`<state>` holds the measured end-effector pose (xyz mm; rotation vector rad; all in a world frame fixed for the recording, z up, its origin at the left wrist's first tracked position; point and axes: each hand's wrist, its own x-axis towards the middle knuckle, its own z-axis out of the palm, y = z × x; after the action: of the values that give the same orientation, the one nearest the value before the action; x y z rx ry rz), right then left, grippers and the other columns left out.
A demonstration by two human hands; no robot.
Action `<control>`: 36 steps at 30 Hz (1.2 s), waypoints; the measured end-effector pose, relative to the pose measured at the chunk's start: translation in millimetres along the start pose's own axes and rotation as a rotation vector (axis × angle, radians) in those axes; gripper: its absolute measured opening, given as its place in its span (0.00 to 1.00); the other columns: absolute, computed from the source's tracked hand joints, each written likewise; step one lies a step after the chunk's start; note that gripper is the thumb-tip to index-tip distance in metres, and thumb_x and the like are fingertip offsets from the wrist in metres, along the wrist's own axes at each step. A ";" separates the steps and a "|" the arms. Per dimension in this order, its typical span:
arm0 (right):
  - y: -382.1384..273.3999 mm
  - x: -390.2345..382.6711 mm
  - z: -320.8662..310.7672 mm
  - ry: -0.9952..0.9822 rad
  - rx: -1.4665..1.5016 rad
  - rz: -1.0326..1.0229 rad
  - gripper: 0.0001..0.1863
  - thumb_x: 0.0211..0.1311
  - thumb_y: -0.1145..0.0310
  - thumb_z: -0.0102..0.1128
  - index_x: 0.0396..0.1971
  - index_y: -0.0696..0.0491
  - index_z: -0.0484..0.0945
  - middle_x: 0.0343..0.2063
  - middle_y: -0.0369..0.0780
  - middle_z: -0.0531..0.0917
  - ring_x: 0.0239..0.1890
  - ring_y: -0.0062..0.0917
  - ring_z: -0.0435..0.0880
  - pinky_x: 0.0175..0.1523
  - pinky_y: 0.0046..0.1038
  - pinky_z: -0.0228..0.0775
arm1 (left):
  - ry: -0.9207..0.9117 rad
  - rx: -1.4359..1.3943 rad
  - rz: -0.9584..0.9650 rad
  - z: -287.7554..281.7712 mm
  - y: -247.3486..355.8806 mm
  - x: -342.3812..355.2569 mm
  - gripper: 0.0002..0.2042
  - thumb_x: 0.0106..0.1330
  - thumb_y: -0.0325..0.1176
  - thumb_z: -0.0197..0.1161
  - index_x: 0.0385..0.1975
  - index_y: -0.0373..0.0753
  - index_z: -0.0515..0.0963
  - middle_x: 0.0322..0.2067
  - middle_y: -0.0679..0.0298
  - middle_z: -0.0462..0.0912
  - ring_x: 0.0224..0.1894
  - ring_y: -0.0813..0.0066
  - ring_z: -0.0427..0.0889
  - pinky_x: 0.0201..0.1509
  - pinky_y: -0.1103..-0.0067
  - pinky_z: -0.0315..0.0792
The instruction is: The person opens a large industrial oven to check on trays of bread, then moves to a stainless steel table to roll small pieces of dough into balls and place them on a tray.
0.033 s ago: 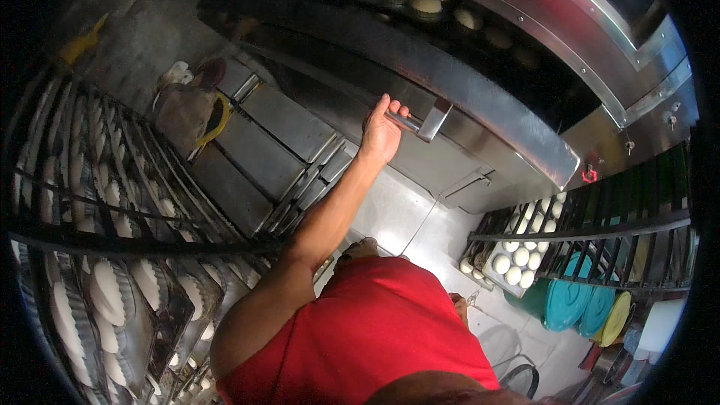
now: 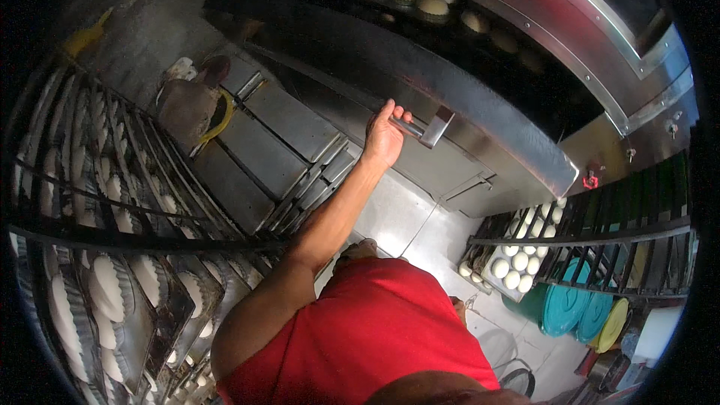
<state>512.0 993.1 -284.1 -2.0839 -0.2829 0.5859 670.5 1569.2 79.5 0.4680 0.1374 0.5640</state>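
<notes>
My left hand (image 2: 384, 141) reaches up and away from me, its fingers wrapped round the metal handle (image 2: 436, 127) of an oven door (image 2: 480, 121). The long steel door is tilted outward from the oven front (image 2: 574, 45). Behind it, pale round buns (image 2: 433, 6) in fluted tins sit in rows inside the dark oven. Some on the right fade into shadow. My right hand is outside the picture.
At left stands a tall rack (image 2: 112, 240) of trays with pale dough in fluted tins. Stacked metal trays or boxes (image 2: 289, 121) lie beyond. On the right are another rack (image 2: 585, 236), a tray of white dough balls (image 2: 512, 280) and teal lidded bins (image 2: 564, 307).
The oven door and handle have come slightly lower and toward me, with my left hand still round the handle. The gap above the door looks a little wider.
</notes>
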 end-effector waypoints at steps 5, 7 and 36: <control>-33.4 23.9 -28.3 0.001 0.130 0.170 0.14 0.58 0.71 0.55 0.40 0.62 0.80 0.22 0.40 0.87 0.23 0.22 0.85 0.30 0.26 0.76 | 0.121 -0.016 -0.049 -15.5 -5.4 -8.7 0.10 0.75 0.41 0.63 0.32 0.46 0.72 0.30 0.70 0.76 0.42 0.71 0.78 0.55 0.71 0.71; -62.7 38.2 -18.2 -0.063 0.047 0.121 0.15 0.58 0.71 0.53 0.41 0.62 0.81 0.22 0.42 0.87 0.23 0.24 0.86 0.29 0.28 0.77 | 0.152 0.022 -0.023 -24.5 11.7 -19.1 0.10 0.75 0.40 0.63 0.32 0.46 0.72 0.30 0.71 0.76 0.42 0.71 0.78 0.56 0.72 0.70; -115.8 51.6 -27.1 -0.070 -0.156 0.142 0.19 0.57 0.69 0.55 0.46 0.62 0.82 0.29 0.46 0.89 0.36 0.31 0.91 0.44 0.31 0.81 | 0.099 0.015 -0.031 -20.5 0.9 -12.5 0.07 0.77 0.39 0.59 0.36 0.46 0.74 0.31 0.71 0.77 0.44 0.70 0.79 0.58 0.67 0.72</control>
<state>573.1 1058.2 -190.1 -2.2501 -0.2276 0.7440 654.5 1571.1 61.7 0.4517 0.2431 0.5561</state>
